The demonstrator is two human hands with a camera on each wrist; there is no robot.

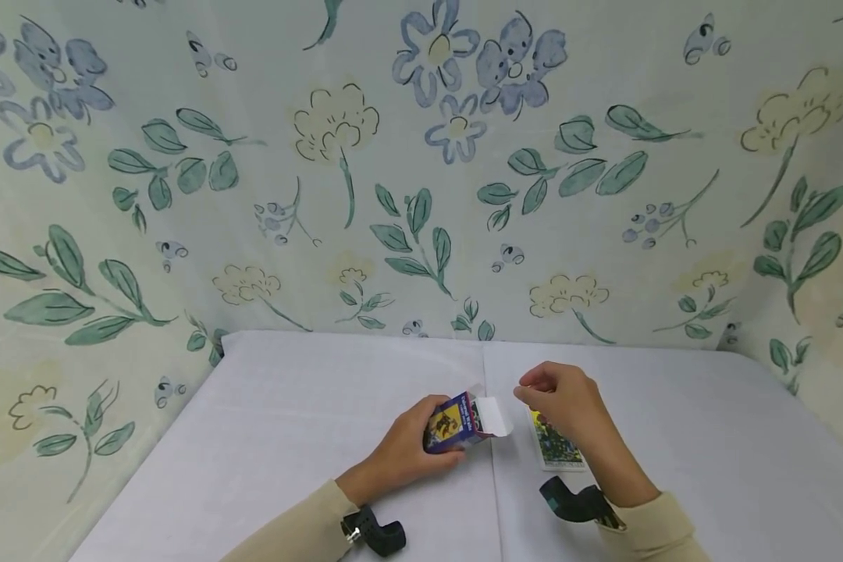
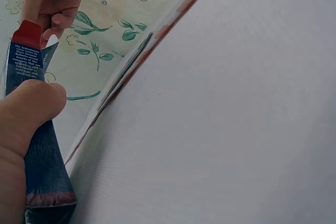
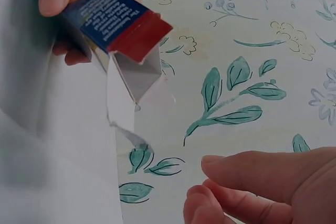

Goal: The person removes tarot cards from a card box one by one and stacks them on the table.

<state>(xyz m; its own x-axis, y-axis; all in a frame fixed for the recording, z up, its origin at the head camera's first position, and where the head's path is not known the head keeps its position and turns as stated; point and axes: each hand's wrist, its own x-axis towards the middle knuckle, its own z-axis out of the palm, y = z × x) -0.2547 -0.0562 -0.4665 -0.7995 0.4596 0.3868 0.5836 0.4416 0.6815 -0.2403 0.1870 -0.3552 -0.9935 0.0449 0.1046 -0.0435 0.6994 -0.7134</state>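
Observation:
My left hand (image 1: 407,449) grips a small blue card box (image 1: 446,425) with a yellow picture on its face. The box's end flaps stand open toward the right. In the right wrist view the box's red flap (image 3: 144,38) and white inner flap show, and the part of the inside in view is pale. Just right of the open end, my right hand (image 1: 562,398) hovers with bent fingers; nothing shows between thumb and fingertips (image 3: 199,203). Below it a picture card or stack of cards (image 1: 558,449) lies on the table, partly covered by the hand.
A white cloth with a crease covers the table (image 1: 288,414). Behind it and at the sides hangs a floral curtain (image 1: 407,156). Each wrist wears a black camera mount (image 1: 576,499).

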